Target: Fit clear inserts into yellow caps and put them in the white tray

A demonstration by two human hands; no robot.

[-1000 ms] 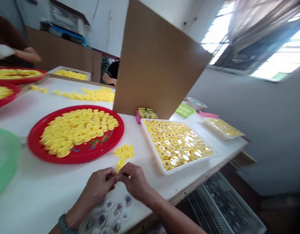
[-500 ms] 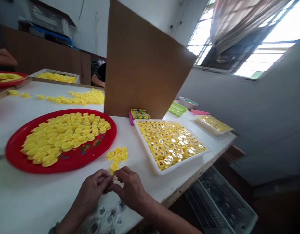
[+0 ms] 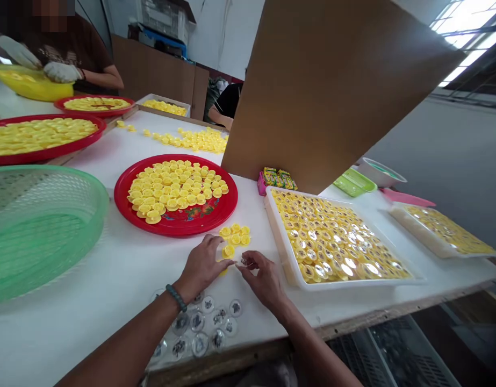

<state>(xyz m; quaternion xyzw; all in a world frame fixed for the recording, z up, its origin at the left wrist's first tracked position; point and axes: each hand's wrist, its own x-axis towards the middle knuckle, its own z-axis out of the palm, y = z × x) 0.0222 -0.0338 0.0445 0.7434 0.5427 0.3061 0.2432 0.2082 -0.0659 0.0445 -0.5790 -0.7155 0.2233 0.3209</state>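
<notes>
My left hand (image 3: 203, 262), with a beaded bracelet at the wrist, is beside a small group of yellow pieces (image 3: 235, 235); its thumb points right and fingers curve apart around a yellow piece (image 3: 228, 251). Close to its thumb tip, my right hand (image 3: 260, 273) is closed in a pinch on a small printed piece (image 3: 243, 262). Clear round discs with dark prints (image 3: 200, 344) lie below the hands. A red tray (image 3: 177, 233) of yellow pieces is behind my left hand, and a white tray (image 3: 286, 258) of yellow printed pieces is to the right.
A green basket (image 3: 50, 258) stands at the left. A cardboard panel (image 3: 312, 97) rises behind a pink box (image 3: 261, 184). More red trays (image 3: 98, 126) and a person with gloved hands (image 3: 62, 72) are at the back left. A second white tray (image 3: 429, 236) is at the right.
The view has turned left, bringing the green basket and gloved person into sight. My hands, formerly close together over a piece, have moved slightly apart, and my left fingers have spread.
</notes>
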